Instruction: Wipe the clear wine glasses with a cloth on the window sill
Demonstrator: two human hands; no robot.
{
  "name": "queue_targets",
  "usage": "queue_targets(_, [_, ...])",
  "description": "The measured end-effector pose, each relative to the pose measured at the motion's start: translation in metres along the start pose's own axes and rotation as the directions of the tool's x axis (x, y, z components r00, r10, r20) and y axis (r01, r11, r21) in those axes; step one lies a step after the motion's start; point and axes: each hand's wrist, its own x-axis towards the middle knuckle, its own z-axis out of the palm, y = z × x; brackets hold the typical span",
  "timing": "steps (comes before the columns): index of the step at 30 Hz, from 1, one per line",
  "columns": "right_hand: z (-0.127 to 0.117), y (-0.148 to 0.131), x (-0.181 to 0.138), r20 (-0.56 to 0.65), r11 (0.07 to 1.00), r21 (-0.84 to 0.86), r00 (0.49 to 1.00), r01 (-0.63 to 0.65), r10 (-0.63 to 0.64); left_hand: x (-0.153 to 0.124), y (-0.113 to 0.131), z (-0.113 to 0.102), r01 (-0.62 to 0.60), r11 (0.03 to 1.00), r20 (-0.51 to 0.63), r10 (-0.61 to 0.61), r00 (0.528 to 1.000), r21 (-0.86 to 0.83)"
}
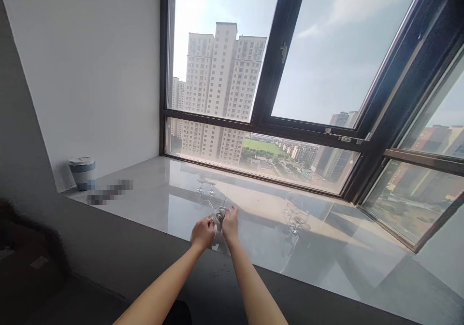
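Above the front of the glossy sill [145, 199], my left hand [203, 232] is closed on a clear stemmed glass [207, 202], whose thin curved rim shows just beyond the fingers. My right hand [230, 224] grips a bunched grey cloth [220, 213] right beside that glass. The two hands almost meet, and whether the cloth touches the glass I cannot tell. Farther back stand two small stemmed glasses, a left one [200, 186] and a right one [211, 187]. To the right is another group of clear stemmed glasses [295, 222], their outlines overlapping.
A white and blue lidded cup [82, 173] stands at the sill's left end, near a blurred-out dark item [110, 191]. Dark window frames [253, 170] border the back and right. The sill's front edge runs below my hands.
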Motion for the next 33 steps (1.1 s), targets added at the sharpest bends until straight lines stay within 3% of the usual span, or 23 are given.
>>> queue_targets(4, [-0.004,0.001,-0.01,0.077,0.989,-0.135,0.996,0.054,-0.044,0.011,-0.01,0.002,0.105,0.966,-0.1,-0.132,0.986,-0.238])
queue_targets(8, [0.0,-0.001,-0.02,0.211,0.959,-0.267,0.977,0.094,-0.037,0.019,-0.024,0.003,0.232,0.885,-0.196,-0.331,0.923,-0.405])
queue_targets(10, [0.004,-0.004,-0.02,0.252,0.969,-0.233,0.967,0.085,-0.024,0.021,-0.03,0.003,0.236,0.862,-0.214,-0.36,0.908,-0.449])
queue_targets(14, [0.005,-0.015,-0.012,0.286,0.998,-0.026,0.957,0.059,-0.049,0.019,-0.035,0.004,0.169,0.895,-0.207,-0.273,0.939,-0.412])
queue_targets(17, [-0.003,-0.02,-0.007,0.302,0.996,0.011,0.95,0.085,-0.085,0.018,-0.032,0.005,0.178,0.933,-0.237,-0.257,0.937,-0.312])
queue_targets(21, [-0.026,-0.025,-0.01,0.24,0.956,-0.006,0.928,0.295,-0.285,0.015,-0.024,0.01,0.102,0.983,-0.277,-0.141,0.95,-0.152])
queue_targets(26, [-0.052,-0.031,-0.018,0.173,0.864,0.015,0.85,0.503,-0.498,0.008,-0.013,0.015,-0.061,0.997,-0.254,0.073,0.964,0.055])
queue_targets(29, [-0.058,-0.036,-0.022,0.177,0.83,0.049,0.813,0.556,-0.555,0.001,-0.007,0.012,-0.108,0.986,-0.202,0.133,0.97,0.128])
queue_targets(33, [-0.053,-0.042,-0.024,0.19,0.829,0.065,0.809,0.555,-0.556,-0.005,-0.001,0.006,-0.141,0.977,-0.134,0.162,0.978,0.158])
